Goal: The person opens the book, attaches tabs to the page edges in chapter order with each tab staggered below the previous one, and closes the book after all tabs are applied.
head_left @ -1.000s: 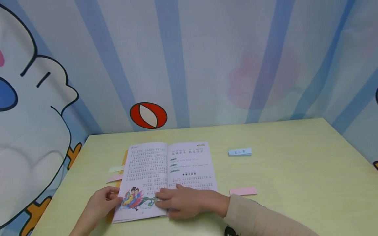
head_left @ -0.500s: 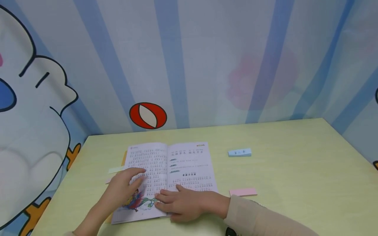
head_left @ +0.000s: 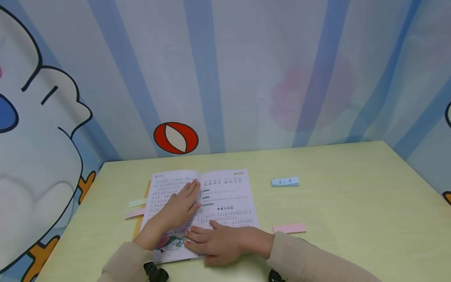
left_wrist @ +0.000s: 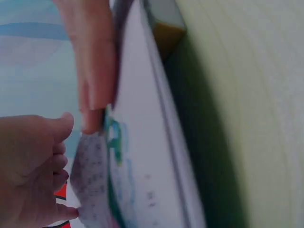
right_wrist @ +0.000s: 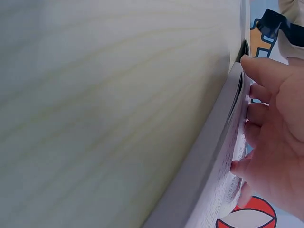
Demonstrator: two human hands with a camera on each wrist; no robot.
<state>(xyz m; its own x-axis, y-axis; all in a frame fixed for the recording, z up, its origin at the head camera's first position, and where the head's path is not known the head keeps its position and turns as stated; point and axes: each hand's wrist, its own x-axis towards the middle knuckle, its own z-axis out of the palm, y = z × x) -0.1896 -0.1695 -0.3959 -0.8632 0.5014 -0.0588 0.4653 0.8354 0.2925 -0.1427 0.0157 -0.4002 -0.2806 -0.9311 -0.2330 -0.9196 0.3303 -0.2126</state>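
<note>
An open book [head_left: 229, 196] with printed text and a coloured picture at the lower left lies on the table. My left hand [head_left: 179, 207] rests on the left page, its fingertips touching near the centre fold. Across the lower part of the fold lies my right hand [head_left: 222, 243], fingers extended over the picture. Both hands also press on the pages in the left wrist view, and the right hand [right_wrist: 275, 128] lies along the page in the right wrist view. A pale green tab [head_left: 137, 203] and a pink tab [head_left: 135, 213] stick out from the book's left side.
Right of the book sit a folded blue paper strip [head_left: 285, 182] with writing and a pink paper strip [head_left: 289, 228]. The pale yellow table [head_left: 352, 196] meets a striped, cartoon-printed backdrop [head_left: 246, 78] at its far edge.
My left hand has let go of the left page's outer edge, moved up and to the right across that page, and now lies near the fold. The right hand has stayed in place.
</note>
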